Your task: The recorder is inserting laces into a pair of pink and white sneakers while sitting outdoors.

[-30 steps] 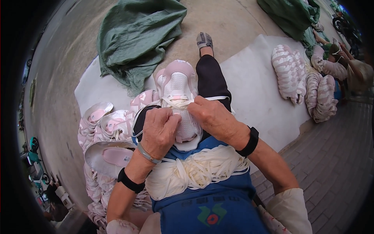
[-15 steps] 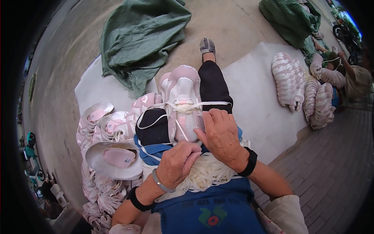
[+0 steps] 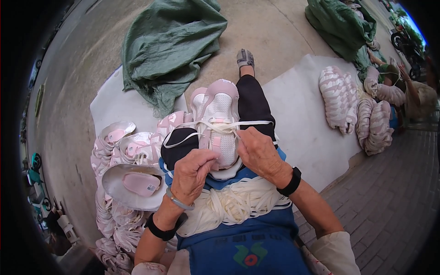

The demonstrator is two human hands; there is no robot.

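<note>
Head: right hand (image 3: 262, 153) palm-down at shoe (image 3: 220, 106)

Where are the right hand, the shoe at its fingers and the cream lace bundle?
Right hand (image 3: 262, 153), head view: back of the hand.
Shoe (image 3: 221, 108), head view: white mesh toe.
Lace bundle (image 3: 236, 201), head view: middle strands.

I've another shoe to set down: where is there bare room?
The white sheet lies bare between the black trouser leg and stacked sneaker uppers at right. The left is crowded: heaped uppers, with the green sack beyond.
</note>
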